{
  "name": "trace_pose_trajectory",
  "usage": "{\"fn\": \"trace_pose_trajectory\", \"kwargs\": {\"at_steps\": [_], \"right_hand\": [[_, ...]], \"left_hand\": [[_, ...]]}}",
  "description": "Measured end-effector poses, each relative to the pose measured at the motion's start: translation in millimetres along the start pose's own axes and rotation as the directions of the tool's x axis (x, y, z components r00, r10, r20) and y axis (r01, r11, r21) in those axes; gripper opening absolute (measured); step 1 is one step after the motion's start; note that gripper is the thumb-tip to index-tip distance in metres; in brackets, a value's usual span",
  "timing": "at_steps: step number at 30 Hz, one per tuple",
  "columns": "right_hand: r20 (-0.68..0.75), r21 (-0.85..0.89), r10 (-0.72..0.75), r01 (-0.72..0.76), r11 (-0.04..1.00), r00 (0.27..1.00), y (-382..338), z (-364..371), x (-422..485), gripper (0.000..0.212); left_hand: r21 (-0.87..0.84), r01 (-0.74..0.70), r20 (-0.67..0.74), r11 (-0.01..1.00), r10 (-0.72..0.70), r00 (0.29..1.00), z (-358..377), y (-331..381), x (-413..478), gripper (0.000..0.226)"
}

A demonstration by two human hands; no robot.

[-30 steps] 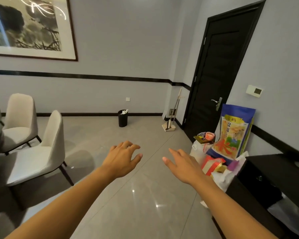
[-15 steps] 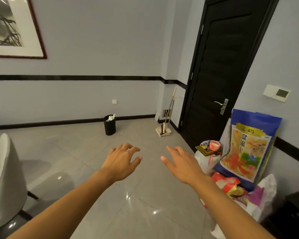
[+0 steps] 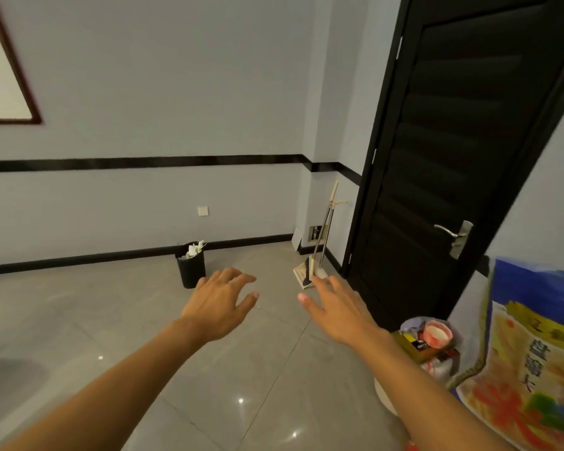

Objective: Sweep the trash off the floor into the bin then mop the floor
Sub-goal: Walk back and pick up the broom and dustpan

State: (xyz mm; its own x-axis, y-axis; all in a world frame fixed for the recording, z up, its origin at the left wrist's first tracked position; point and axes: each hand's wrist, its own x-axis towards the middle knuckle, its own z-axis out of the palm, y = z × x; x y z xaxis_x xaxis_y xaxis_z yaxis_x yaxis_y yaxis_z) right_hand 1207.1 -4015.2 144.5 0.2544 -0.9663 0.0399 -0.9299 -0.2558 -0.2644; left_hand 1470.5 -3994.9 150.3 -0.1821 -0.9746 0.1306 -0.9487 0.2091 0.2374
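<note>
Key relation: broom & dustpan set (image 3: 310, 271) stands ahead & slightly to the right of both hands, in the far corner of the floor (image 3: 111, 320), just beside the door (image 3: 453, 157) frame. Long axis near upright, poles leaning w/ tops tipped right toward the wall; the pan sits on the floor at the base. Right grip (image 3: 337, 312) is the nearer one: its fingertips line up w/ the pan in the head view, but the set looks well apart from them in depth. Left grip (image 3: 220, 305) lines up more w/ the bin (image 3: 191, 266).

Both grips empty, palms down, fingers spread & relaxed, holding nothing.

Bin: black, on the floor against the far wall's skirting, left of the broom, white paper showing at its rim. Loose trash on the floor: too small to tell from here. Can't tell if one of the poles is a mop.

Judgement: this is the fetch-the-broom step, sweeping not begun. Next move prob. needs the person to close in, then the right grip to wrap a pole partway up.

Floor: glossy grey tile, light spots reflecting. Room: pale walls w/ a black band, a framed picture (image 3: 20, 76) upper left, a printed bag (image 3: 534, 369) & clutter at right.
</note>
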Motion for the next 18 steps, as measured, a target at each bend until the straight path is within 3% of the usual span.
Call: {"fn": "trace_pose_trajectory", "kwargs": {"at_steps": [5,9,13,18], "right_hand": [[0.050,-0.009,0.006,-0.005,1.000,0.999,12,30,129,0.075],[0.014,-0.053,0.028,-0.027,0.998,1.000,24,45,241,0.080],[0.008,-0.052,0.080,-0.080,0.995,0.997,28,27,359,0.080],[-0.068,0.009,0.149,-0.149,0.989,0.986,34,14,481,0.075]], "left_hand": [[0.010,-0.008,0.028,1.000,0.007,1.000,29,-55,120,0.058],[0.010,-0.056,0.000,0.998,0.056,0.998,42,-108,228,0.075],[-0.003,-0.089,0.008,0.996,0.089,0.996,28,-158,349,0.058],[-0.002,-0.129,0.018,0.992,0.129,0.991,27,-205,476,0.056]]}}
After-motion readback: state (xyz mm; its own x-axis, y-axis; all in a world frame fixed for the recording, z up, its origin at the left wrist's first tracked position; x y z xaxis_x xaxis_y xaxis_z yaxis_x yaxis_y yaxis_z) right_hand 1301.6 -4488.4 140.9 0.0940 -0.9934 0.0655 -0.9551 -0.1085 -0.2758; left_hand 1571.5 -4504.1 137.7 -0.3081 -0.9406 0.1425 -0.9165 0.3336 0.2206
